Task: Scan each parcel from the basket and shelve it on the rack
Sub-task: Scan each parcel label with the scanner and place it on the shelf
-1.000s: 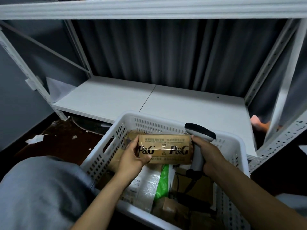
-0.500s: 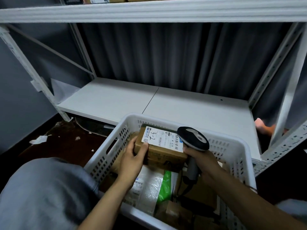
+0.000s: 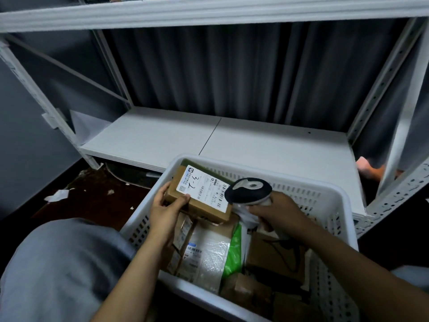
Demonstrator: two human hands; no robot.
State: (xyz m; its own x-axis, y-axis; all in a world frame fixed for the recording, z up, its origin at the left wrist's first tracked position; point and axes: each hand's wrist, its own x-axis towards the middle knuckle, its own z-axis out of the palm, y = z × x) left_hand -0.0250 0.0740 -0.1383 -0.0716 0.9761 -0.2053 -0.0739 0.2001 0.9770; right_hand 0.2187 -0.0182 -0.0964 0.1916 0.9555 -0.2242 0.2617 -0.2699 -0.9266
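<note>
My left hand [image 3: 167, 211] grips a brown cardboard parcel [image 3: 197, 206] by its left end, above the white plastic basket [image 3: 334, 205]. The parcel's white shipping label [image 3: 204, 190] faces up, with "3-2" handwritten on it. My right hand [image 3: 276, 213] holds a handheld barcode scanner [image 3: 248, 191] by its grip. The scanner's dark head sits over the label's right end. Several more parcels lie in the basket, among them a white and green mailer bag [image 3: 213, 254] and brown boxes [image 3: 269, 259].
The white rack shelf [image 3: 255, 142] lies bare just behind the basket, with an upper shelf [image 3: 209, 12] overhead. White slotted uprights [image 3: 383, 73] stand at right. Dark curtains hang behind. Paper scraps [image 3: 56, 195] lie on the dark floor at left. My grey-clad knee [image 3: 58, 270] is at bottom left.
The parcel was turned from its taped "P&G" side to label up. The scanner head swung from upright beside the parcel to over the label's right end.
</note>
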